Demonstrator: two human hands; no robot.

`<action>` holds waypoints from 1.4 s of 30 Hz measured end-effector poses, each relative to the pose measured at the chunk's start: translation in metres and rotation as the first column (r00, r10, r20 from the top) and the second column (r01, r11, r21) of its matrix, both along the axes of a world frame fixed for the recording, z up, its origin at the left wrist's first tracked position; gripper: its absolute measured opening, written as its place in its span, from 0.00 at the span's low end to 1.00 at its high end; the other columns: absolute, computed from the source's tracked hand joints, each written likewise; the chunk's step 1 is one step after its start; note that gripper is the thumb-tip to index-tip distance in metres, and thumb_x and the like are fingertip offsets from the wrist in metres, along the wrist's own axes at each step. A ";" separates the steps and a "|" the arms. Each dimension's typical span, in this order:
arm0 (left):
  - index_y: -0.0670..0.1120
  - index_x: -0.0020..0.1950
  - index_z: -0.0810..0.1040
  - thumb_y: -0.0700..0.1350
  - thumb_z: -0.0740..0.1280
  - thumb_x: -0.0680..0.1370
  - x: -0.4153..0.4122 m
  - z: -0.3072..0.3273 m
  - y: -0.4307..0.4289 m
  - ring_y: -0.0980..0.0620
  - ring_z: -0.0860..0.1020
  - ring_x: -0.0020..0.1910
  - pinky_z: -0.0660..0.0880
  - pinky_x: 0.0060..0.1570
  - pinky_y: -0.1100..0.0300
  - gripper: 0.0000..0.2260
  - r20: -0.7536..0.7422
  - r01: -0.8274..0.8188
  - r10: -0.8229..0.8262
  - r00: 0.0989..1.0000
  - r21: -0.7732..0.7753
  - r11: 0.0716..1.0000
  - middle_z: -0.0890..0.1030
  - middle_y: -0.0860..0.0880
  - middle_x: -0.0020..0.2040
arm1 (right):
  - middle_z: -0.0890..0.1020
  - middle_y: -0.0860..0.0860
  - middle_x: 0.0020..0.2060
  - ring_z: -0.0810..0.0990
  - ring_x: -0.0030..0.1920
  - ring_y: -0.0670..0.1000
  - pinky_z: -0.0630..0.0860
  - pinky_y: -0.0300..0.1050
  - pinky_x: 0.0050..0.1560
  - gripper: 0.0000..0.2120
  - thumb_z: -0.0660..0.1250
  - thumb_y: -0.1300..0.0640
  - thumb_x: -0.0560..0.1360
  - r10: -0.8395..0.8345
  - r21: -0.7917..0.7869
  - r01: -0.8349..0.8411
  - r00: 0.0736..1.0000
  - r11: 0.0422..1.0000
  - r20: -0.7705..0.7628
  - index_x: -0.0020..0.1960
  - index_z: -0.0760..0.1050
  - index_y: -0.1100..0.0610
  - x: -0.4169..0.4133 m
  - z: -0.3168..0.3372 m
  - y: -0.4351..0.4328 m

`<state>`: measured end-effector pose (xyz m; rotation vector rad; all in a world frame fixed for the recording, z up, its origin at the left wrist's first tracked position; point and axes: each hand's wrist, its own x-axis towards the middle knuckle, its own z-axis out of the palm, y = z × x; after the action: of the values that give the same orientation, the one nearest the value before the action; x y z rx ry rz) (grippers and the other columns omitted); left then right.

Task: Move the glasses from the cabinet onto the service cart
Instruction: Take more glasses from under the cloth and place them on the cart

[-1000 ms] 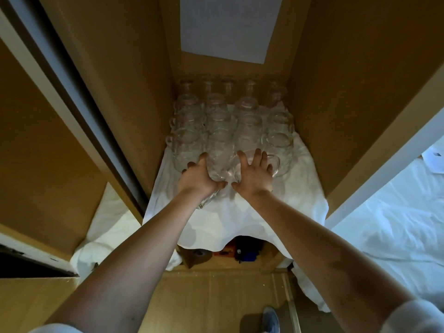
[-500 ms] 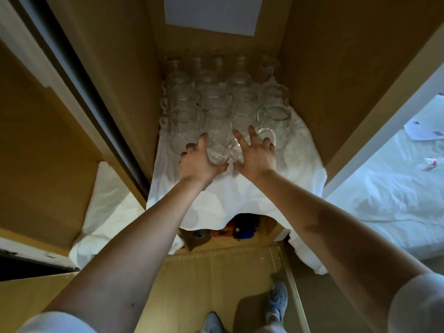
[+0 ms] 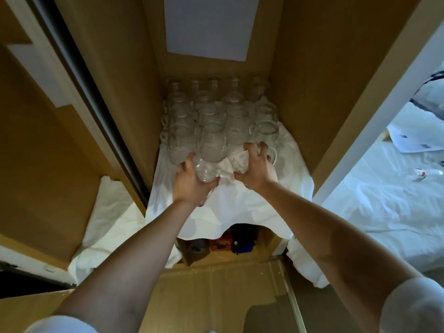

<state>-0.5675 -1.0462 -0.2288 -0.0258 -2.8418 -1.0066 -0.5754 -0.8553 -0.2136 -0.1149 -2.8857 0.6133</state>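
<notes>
Several clear glass mugs stand in rows on a white cloth that covers a shelf inside a wooden cabinet. My left hand grips one clear mug at the front of the group. My right hand grips another clear mug just to its right, and that mug's handle shows past my fingers. Both mugs sit slightly in front of the remaining rows. No service cart is in view.
A sliding door and its rail run along the left. Small orange and blue items lie on the lower shelf under the cloth. To the right is a surface under a white sheet with papers.
Both hands have closed round the two front mugs and drawn them slightly toward me, away from the rows. The camera view has shifted a little.
</notes>
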 end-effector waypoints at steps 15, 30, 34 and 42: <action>0.50 0.73 0.57 0.56 0.77 0.66 0.127 0.006 0.171 0.48 0.70 0.67 0.70 0.63 0.56 0.42 -0.011 0.380 -0.383 0.924 0.140 0.914 0.69 0.44 0.68 | 0.69 0.55 0.60 0.72 0.55 0.52 0.70 0.41 0.53 0.38 0.80 0.53 0.60 -0.186 -0.442 0.089 0.966 0.893 -0.180 0.63 0.64 0.59 0.192 -0.021 0.185; 0.45 0.64 0.61 0.51 0.79 0.65 0.291 -0.013 0.518 0.46 0.73 0.59 0.70 0.55 0.58 0.37 -0.064 0.859 -0.874 0.481 0.235 0.455 0.70 0.44 0.62 | 0.72 0.54 0.54 0.74 0.55 0.59 0.74 0.52 0.56 0.35 0.81 0.53 0.60 -0.829 -0.469 0.688 0.510 0.553 -0.230 0.58 0.61 0.51 0.484 -0.042 0.436; 0.43 0.64 0.63 0.50 0.80 0.64 0.325 -0.026 0.594 0.48 0.73 0.52 0.67 0.49 0.62 0.37 -0.067 0.925 -0.942 0.328 0.227 0.306 0.72 0.44 0.59 | 0.71 0.52 0.54 0.73 0.54 0.60 0.74 0.49 0.53 0.35 0.80 0.51 0.61 -0.918 -0.444 0.804 0.330 0.396 -0.220 0.55 0.58 0.48 0.545 -0.053 0.469; 0.43 0.64 0.61 0.50 0.80 0.64 0.378 -0.053 0.742 0.48 0.74 0.56 0.73 0.53 0.58 0.37 -0.022 0.950 -0.997 -0.080 0.301 -0.083 0.71 0.46 0.60 | 0.69 0.55 0.58 0.72 0.58 0.58 0.69 0.44 0.50 0.33 0.79 0.52 0.63 -0.989 -0.390 0.920 -0.011 0.048 -0.150 0.52 0.57 0.47 0.608 -0.068 0.536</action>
<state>-0.1899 -0.3042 -0.2814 -2.5425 -2.3249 -1.4697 0.0323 -0.3193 -0.2819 -1.6770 -1.5619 0.4404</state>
